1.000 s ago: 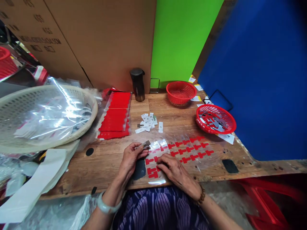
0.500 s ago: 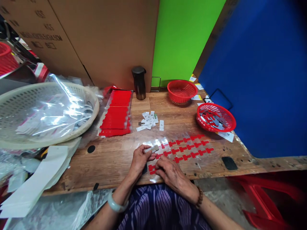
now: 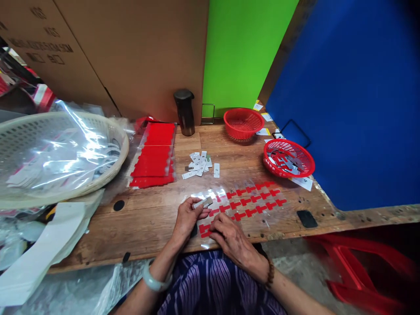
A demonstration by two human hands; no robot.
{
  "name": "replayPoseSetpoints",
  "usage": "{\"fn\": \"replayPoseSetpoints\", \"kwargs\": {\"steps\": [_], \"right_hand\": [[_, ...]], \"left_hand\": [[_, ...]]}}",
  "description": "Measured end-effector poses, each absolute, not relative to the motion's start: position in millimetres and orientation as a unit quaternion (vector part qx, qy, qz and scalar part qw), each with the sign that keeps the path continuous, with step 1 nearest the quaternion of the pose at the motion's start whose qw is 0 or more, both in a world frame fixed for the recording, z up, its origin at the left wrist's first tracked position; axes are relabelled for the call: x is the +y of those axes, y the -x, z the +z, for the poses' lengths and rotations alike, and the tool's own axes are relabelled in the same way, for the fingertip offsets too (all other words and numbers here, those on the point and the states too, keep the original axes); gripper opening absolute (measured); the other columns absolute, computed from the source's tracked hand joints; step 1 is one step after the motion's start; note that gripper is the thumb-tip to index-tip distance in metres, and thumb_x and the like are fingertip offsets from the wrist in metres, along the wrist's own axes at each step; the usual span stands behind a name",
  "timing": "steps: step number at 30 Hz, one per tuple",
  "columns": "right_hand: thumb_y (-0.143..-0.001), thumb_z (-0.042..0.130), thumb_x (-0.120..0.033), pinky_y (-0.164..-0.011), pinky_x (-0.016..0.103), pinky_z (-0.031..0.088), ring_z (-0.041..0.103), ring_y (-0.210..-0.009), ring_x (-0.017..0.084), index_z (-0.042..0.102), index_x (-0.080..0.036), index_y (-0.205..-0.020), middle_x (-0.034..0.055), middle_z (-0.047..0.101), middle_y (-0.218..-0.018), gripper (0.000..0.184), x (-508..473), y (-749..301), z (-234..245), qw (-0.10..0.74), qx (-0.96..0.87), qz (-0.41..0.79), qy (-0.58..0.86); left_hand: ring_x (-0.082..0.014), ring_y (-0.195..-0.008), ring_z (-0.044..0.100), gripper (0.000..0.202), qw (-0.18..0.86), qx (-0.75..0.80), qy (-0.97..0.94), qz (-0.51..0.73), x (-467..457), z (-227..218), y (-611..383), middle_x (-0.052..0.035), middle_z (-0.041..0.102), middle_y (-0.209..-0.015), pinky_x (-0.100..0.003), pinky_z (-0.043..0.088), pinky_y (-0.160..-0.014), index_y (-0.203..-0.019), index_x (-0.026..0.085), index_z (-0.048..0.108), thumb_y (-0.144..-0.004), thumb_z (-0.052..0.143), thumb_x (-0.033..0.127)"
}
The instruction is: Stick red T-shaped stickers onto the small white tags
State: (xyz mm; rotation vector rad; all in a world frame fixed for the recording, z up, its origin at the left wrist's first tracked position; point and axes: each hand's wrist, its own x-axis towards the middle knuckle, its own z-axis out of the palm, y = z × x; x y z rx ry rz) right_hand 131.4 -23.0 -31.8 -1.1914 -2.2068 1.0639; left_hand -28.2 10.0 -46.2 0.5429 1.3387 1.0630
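My left hand (image 3: 187, 221) holds a small flat grey-and-white plate (image 3: 204, 202) between thumb and fingers, just above the sheet. Beneath both hands lies a clear plastic sheet (image 3: 226, 195) bearing rows of red T-shaped stickers (image 3: 255, 199). My right hand (image 3: 232, 239) is closed, its fingertips pinched at a red sticker (image 3: 204, 228) near the sheet's lower left corner. The fingers partly cover that sticker, so whether it is lifted is hidden. Beyond the hands is a loose pile of similar small plates (image 3: 198, 164), with a single plate (image 3: 216, 170) beside it.
Stacked red sticker sheets (image 3: 153, 151) lie left of the pile, with a dark flask (image 3: 184, 113) behind. A red basket (image 3: 243, 124) stands at the back; another red basket (image 3: 308, 164) at right contains flat pieces. A plastic-covered cream basket (image 3: 123, 153) takes up the left side.
The whole view has shifted slightly, so things appear a little further left. Both hands keep nearly the same pose over the sheet, the left still with the plate.
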Motion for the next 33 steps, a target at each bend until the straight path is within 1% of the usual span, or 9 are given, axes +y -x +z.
{"fn": "replayPoseSetpoints", "kwargs": {"steps": [4,7,14,17,21,24,27,30,33], "right_hand": [[-0.081,0.052,-0.006,-0.074,0.03,0.041,0.048,-0.08,0.016,0.051,-0.019,-0.08,0.0019,0.049,-0.084,0.013,-20.9,-128.4,-31.5,0.211,-0.782,0.384,0.442],[-0.081,0.05,-0.005,-0.073,0.03,0.04,0.047,-0.08,0.017,0.048,-0.019,-0.077,0.0018,0.049,-0.083,0.015,-20.7,-127.1,-29.4,0.211,-0.784,0.378,0.445],[-0.085,0.046,-0.007,-0.078,0.03,0.04,0.046,-0.083,0.016,0.045,-0.019,-0.079,0.0026,0.05,-0.087,0.014,-21.5,-136.0,-14.7,0.194,-0.797,0.423,0.385],[-0.086,0.044,-0.007,-0.079,0.029,0.04,0.046,-0.084,0.016,0.046,-0.02,-0.08,0.0021,0.05,-0.088,0.014,-22.2,-140.2,-7.3,0.194,-0.797,0.438,0.369],[-0.087,0.046,-0.011,-0.075,0.027,0.04,0.048,-0.079,0.014,0.046,-0.02,-0.079,-0.0003,0.052,-0.083,0.012,-24.0,-144.4,-0.8,0.191,-0.776,0.482,0.36],[-0.087,0.048,-0.015,-0.07,0.024,0.04,0.049,-0.074,0.013,0.047,-0.02,-0.078,-0.0014,0.054,-0.078,0.01,-22.6,-147.2,0.9,0.221,-0.737,0.501,0.395],[-0.083,0.054,-0.017,-0.064,0.023,0.041,0.051,-0.07,0.012,0.05,-0.02,-0.079,-0.0017,0.054,-0.075,0.007,-16.3,-149.6,-1.6,0.273,-0.698,0.496,0.438],[-0.083,0.054,-0.019,-0.066,0.024,0.042,0.052,-0.07,0.013,0.05,-0.02,-0.079,-0.0013,0.055,-0.075,0.006,-6.6,-152.0,-6.2,0.317,-0.68,0.476,0.459],[-0.084,0.052,-0.017,-0.068,0.026,0.042,0.051,-0.072,0.014,0.051,-0.02,-0.078,-0.0005,0.054,-0.076,0.007,2.9,-154.1,-7.7,0.333,-0.689,0.448,0.462]], "left_hand": [[-0.0173,-0.06,0.07,0.025,0.623,0.584,-0.225,0.469,10.6,-43.4,26.7,-0.0064,0.07,-0.062,-0.021,0.054,-0.058,-0.087,0.012,0.052,-0.069,0.07,0.015],[-0.0168,-0.06,0.069,0.024,0.624,0.584,-0.221,0.471,11.1,-43.0,26.3,-0.0061,0.07,-0.062,-0.02,0.054,-0.057,-0.086,0.012,0.052,-0.069,0.07,0.014],[-0.0163,-0.06,0.069,0.022,0.62,0.593,-0.231,0.458,11.4,-45.3,27.5,-0.0032,0.07,-0.06,-0.021,0.055,-0.058,-0.088,0.013,0.054,-0.071,0.068,0.014],[-0.0162,-0.061,0.069,0.023,0.623,0.591,-0.233,0.456,11.5,-43.3,27.0,-0.0042,0.07,-0.062,-0.021,0.055,-0.059,-0.09,0.012,0.055,-0.071,0.068,0.014],[-0.0159,-0.061,0.069,0.024,0.622,0.598,-0.231,0.45,12.0,-41.4,26.3,-0.0061,0.07,-0.063,-0.02,0.054,-0.06,-0.092,0.011,0.055,-0.072,0.067,0.013],[-0.0155,-0.062,0.069,0.022,0.629,0.594,-0.226,0.448,12.1,-40.6,27.5,-0.0073,0.071,-0.065,-0.02,0.054,-0.061,-0.092,0.011,0.055,-0.073,0.065,0.011],[-0.0158,-0.063,0.07,0.018,0.657,0.58,-0.203,0.437,11.6,-34.4,29.3,-0.0089,0.071,-0.068,-0.021,0.055,-0.063,-0.091,0.011,0.056,-0.074,0.064,0.012],[-0.0167,-0.067,0.07,0.016,0.691,0.555,-0.187,0.425,9.9,-21.9,29.6,-0.0101,0.071,-0.073,-0.022,0.056,-0.065,-0.089,0.01,0.058,-0.074,0.064,0.012],[-0.0181,-0.068,0.07,0.016,0.714,0.535,-0.189,0.41,7.7,-10.7,28.9,-0.0104,0.071,-0.076,-0.023,0.056,-0.064,-0.089,0.009,0.059,-0.074,0.063,0.011]]}}
